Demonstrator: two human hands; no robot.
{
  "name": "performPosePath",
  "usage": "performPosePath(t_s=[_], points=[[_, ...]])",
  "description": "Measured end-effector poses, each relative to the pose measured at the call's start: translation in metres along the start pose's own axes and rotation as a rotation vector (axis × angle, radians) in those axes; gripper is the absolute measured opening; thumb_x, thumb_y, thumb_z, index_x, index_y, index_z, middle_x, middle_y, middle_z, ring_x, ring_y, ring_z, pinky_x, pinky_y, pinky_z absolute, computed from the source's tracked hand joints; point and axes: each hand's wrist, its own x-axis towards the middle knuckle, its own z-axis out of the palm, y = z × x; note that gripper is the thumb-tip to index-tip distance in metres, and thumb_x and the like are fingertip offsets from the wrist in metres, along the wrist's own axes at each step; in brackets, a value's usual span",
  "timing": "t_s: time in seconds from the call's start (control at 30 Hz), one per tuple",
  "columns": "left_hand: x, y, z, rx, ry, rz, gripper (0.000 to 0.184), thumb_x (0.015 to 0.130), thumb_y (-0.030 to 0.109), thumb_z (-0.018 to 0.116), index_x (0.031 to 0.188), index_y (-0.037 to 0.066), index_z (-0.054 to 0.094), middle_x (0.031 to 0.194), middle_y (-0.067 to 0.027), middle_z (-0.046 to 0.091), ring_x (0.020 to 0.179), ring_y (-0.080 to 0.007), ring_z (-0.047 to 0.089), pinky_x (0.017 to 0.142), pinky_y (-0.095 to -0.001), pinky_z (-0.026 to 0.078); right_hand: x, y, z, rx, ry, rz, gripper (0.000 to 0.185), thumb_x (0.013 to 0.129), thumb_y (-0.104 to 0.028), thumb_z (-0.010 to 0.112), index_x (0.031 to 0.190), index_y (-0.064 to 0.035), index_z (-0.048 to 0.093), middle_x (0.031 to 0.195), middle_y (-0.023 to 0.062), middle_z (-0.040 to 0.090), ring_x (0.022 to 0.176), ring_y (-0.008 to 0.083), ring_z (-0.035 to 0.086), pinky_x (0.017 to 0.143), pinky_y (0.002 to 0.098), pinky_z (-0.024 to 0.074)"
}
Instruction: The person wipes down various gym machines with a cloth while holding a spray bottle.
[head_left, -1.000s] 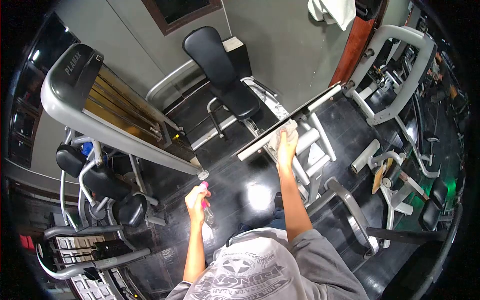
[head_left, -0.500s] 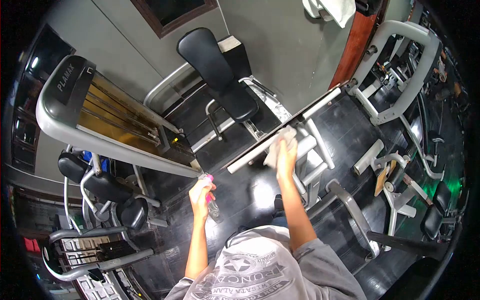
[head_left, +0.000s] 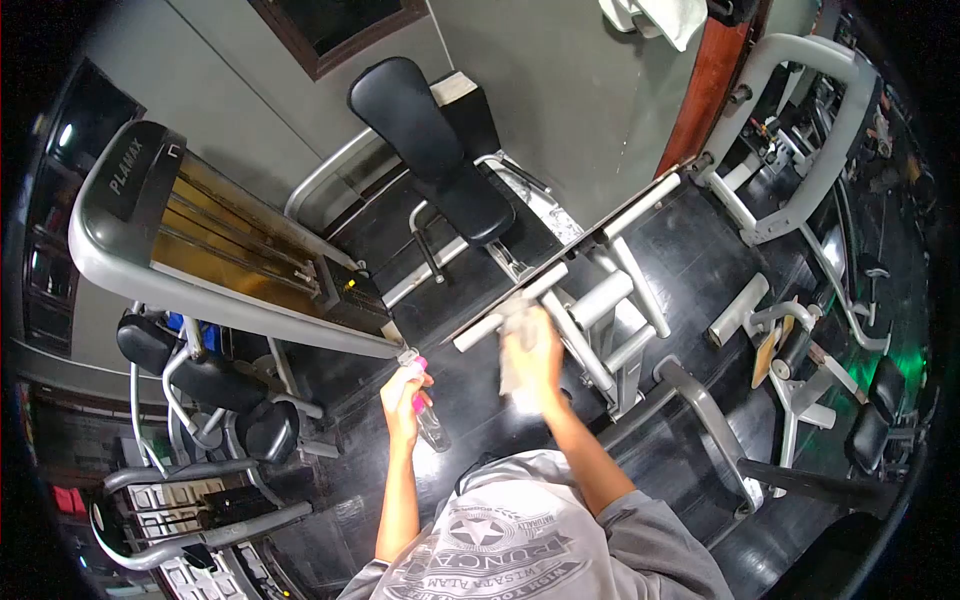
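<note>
My left hand (head_left: 403, 392) is closed round a spray bottle (head_left: 433, 430) with a pink collar and a clear body, which tilts down and to the right. In my right hand (head_left: 540, 350) is a pale cloth (head_left: 520, 318), a little blurred by motion. The cloth lies over a light grey metal bar (head_left: 640, 208) of a gym machine, near the bar's left end. My fingers are wrapped over the cloth, and the part of the bar beneath is hidden.
A weight-stack machine (head_left: 230, 285) marked PLAMAX stands at the left. Beyond the bar is a black padded seat (head_left: 475, 205) with a backrest. A bent grey frame (head_left: 705, 420) is close on my right. More gym machines stand at both sides on the dark floor (head_left: 690, 275).
My right hand has moved left and toward me along the bar with the cloth, uncovering the bar's middle part. My left hand holds the spray bottle in nearly the same place.
</note>
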Motion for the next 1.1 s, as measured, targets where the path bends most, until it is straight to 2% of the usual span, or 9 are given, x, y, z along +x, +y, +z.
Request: performPosePath(t_s=[0.13,0.3,0.37,0.5,0.63,0.8,0.9,1.0,1.1], points=[[-0.006,-0.003,-0.012,0.032,0.000,0.007,0.033,0.090,0.025,0.053,0.093,-0.005,0.064,0.080,-0.0107,0.062,0.062,-0.0149,0.057,0.051,-0.0280,0.047,0.050,0.014,-0.029,-0.310,0.275,-0.177,0.054,0.079,-0.006,0.071,0.129,-0.0045,0.051,0.112,0.0238,0.058,0.103,0.0412,0.060,0.089,0.0458,0.0485],[-0.014,-0.014,-0.026,-0.036,-0.001,-0.031,0.022,0.090,0.013,0.054,0.095,-0.004,0.066,0.083,-0.0104,0.064,0.069,-0.0149,0.060,0.052,-0.0269,0.049,0.038,-0.016,-0.018,-0.414,-0.010,-0.001,0.070,0.082,-0.004,0.069,0.144,-0.0076,0.036,0.119,0.0215,0.049,0.103,0.0452,0.058,0.086,0.0498,0.0488],[-0.015,-0.016,-0.025,-0.047,0.028,-0.051,0.021,0.090,0.013,0.054,0.095,-0.004,0.066,0.083,-0.0103,0.063,0.070,-0.0148,0.060,0.052,-0.0269,0.049,0.015,-0.002,0.001,-0.452,-0.029,-0.132,0.075,0.080,-0.005,0.070,0.145,-0.0092,0.034,0.112,0.0207,0.048,0.099,0.0455,0.058,0.083,0.0494,0.0502],[-0.012,-0.020,-0.026,-0.084,0.018,-0.029,0.023,0.090,0.014,0.054,0.096,-0.004,0.066,0.084,-0.0105,0.064,0.071,-0.0147,0.060,0.052,-0.0271,0.048,-0.022,-0.008,0.012,-0.404,-0.309,-0.168,0.078,0.077,-0.009,0.075,0.145,-0.0119,0.036,0.112,0.0193,0.049,0.099,0.0427,0.059,0.081,0.0495,0.0512],[-0.008,-0.015,-0.028,-0.089,-0.006,-0.028,0.024,0.090,0.014,0.054,0.098,-0.005,0.066,0.085,-0.0111,0.065,0.072,-0.0150,0.061,0.052,-0.0273,0.048,-0.001,0.006,-0.016,-0.407,-0.342,-0.300,0.068,0.075,-0.011,0.077,0.136,-0.0109,0.048,0.107,0.0164,0.052,0.097,0.0390,0.059,0.080,0.0466,0.0516],[-0.010,-0.015,-0.034,-0.105,-0.007,-0.022,0.023,0.089,0.013,0.055,0.097,-0.005,0.067,0.085,-0.0112,0.065,0.072,-0.0149,0.061,0.052,-0.0267,0.048,0.038,0.003,-0.035,-0.407,0.115,-0.221,0.049,0.076,-0.001,0.069,0.122,-0.0053,0.055,0.106,0.0190,0.056,0.097,0.0416,0.060,0.081,0.0463,0.0494],[-0.012,-0.021,-0.037,-0.119,0.013,-0.042,0.022,0.089,0.012,0.055,0.096,-0.004,0.067,0.084,-0.0108,0.065,0.071,-0.0148,0.061,0.052,-0.0264,0.048,0.022,0.015,-0.012,-0.495,-0.014,-0.203,0.067,0.081,-0.012,0.070,0.142,-0.0100,0.042,0.112,0.0198,0.053,0.095,0.0429,0.058,0.079,0.0479,0.0501],[-0.015,-0.025,-0.042,-0.137,0.025,-0.045,0.020,0.089,0.011,0.055,0.095,-0.004,0.067,0.083,-0.0101,0.064,0.072,-0.0147,0.061,0.052,-0.0263,0.048,-0.030,-0.006,0.025,-0.506,-0.308,-0.149,0.060,0.076,-0.015,0.076,0.130,-0.0088,0.049,0.107,0.0168,0.051,0.093,0.0398,0.061,0.076,0.0483,0.0521],[-0.017,-0.023,-0.046,-0.144,0.028,-0.040,0.019,0.090,0.011,0.055,0.094,-0.004,0.066,0.083,-0.0095,0.063,0.072,-0.0148,0.061,0.053,-0.0264,0.049,-0.058,-0.017,0.041,-0.435,-0.420,-0.287,0.062,0.074,-0.017,0.078,0.129,-0.0122,0.051,0.106,0.0148,0.052,0.089,0.0403,0.062,0.074,0.0466,0.0534]])
